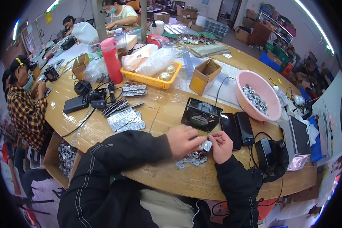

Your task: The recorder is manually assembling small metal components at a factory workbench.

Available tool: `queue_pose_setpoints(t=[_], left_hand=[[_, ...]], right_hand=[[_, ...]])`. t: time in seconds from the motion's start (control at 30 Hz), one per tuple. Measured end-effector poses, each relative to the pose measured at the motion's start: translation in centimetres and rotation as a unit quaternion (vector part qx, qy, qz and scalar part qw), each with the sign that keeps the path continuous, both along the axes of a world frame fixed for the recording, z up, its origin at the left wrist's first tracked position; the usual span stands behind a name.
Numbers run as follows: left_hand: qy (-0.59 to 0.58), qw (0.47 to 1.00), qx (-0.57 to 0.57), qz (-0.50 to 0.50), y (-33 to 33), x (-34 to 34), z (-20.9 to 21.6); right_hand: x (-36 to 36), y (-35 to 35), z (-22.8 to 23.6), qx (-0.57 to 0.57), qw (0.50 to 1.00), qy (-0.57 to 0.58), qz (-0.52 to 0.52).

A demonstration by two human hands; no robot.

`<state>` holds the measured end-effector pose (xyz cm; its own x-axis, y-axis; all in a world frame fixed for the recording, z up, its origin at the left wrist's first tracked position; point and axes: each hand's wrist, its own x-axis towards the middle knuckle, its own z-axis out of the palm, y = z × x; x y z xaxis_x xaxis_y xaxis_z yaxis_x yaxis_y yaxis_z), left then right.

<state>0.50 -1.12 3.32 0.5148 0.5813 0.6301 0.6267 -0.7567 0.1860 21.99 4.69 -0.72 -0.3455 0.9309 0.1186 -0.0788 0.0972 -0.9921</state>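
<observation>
My left hand (184,141) is closed at the table's near edge, its fingers bent round a small silvery metal piece (206,145). Close against it, my right hand (221,146) pinches at the same spot with thumb and forefinger; what sits in that pinch is too small to name. Beneath both hands lies a loose heap of small silvery parts (192,159). Just beyond them stands a black box-shaped fan (201,115). Strips of silvery parts (127,119) lie stacked to the left of my hands.
Right of the fan are a black phone (230,131) and a power bank (244,128) with cables. A pink basin (240,81) of metal parts stands behind. Farther off are an open carton (205,76), a yellow basket (148,80) and a red bottle (111,62). Co-workers sit left and far.
</observation>
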Motion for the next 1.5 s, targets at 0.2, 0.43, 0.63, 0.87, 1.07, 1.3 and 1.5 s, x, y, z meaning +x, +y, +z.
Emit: queue_pose_setpoints(t=[0.2,0.43,0.63,0.87,1.07,1.3,1.5], left_hand=[[-0.013,0.996,0.067,0.061,0.8,0.6,-2.3],[0.015,0.998,-0.021,0.064,2.0,-0.2,-1.9],[0.048,0.998,0.022,0.024,2.3,1.2,-2.2],[0.064,0.996,0.031,0.059,1.4,0.5,-3.2],[-0.164,0.978,-0.124,0.022,3.1,1.8,-2.2],[-0.213,0.967,-0.097,0.099,1.6,1.2,-2.0],[-0.165,0.983,0.028,0.069,1.8,0.7,-2.7]], right_hand=[[0.9,-1.0,1.5,-0.119,0.993,0.010,-0.002],[0.1,0.7,1.5,-0.047,0.998,-0.027,0.041],[1.3,0.1,1.9,-0.043,0.997,-0.010,0.056],[0.8,0.7,0.3,0.215,0.967,-0.132,0.035],[2.1,0.2,1.9,0.159,0.978,-0.133,-0.008],[-0.9,-0.8,3.1,0.449,0.849,-0.268,-0.078],[0.1,-0.3,1.4,-0.019,0.999,0.008,-0.036]])
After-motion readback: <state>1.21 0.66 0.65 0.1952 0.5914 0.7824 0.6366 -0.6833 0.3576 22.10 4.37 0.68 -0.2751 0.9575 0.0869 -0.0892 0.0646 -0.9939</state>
